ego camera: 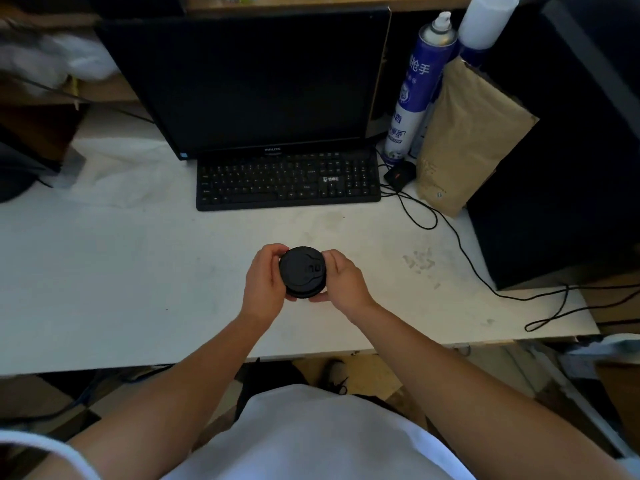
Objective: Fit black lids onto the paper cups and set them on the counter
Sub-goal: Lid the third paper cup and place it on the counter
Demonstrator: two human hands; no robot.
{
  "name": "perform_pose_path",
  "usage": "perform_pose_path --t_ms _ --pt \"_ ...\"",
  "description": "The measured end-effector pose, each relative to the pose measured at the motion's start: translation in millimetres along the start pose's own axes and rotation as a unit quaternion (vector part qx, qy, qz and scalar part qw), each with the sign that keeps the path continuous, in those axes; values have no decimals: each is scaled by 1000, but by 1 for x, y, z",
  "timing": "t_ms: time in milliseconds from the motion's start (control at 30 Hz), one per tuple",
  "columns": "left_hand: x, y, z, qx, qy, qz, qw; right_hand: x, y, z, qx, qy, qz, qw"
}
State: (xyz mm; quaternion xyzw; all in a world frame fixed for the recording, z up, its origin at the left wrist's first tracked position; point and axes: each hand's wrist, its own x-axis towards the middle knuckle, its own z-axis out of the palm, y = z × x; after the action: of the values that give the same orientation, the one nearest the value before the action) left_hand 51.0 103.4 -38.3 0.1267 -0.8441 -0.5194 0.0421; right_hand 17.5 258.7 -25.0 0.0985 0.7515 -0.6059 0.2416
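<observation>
White shirt nearest. Left hand and right hand both clamped on lid above worktop; cup hidden beneath. Likely light, crushable: grip at rim, press evenly.

The monitor bezel reads "PHILIPS"; the spray can shows "抢手".

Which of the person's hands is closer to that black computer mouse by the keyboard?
The right hand. It holds the right side of the black lid, below and a little left of the mouse. The left hand grips the lid's other side, farther from the mouse.
</observation>
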Motion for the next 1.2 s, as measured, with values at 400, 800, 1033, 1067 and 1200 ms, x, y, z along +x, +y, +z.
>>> perform_pose_path --t_ms 400,800,1033,1067,1200 --pt "6 0 -14 72 -58 88 992 2 3 2 -226 10 -146 963" --pt "-18 -2 3 -218 9 -155 963 -18 12 14 209 -5 74 975" --pt "-9 -8 -1 -101 15 -123 987 -17 17 27 -33 73 -4 997" --pt "-8 -9 -2 -88 11 -118 989 -18 18 28 -58 83 -28 995" --pt "-8 -9 -7 -38 0 -74 997 -16 19 24 -156 94 -73 981"
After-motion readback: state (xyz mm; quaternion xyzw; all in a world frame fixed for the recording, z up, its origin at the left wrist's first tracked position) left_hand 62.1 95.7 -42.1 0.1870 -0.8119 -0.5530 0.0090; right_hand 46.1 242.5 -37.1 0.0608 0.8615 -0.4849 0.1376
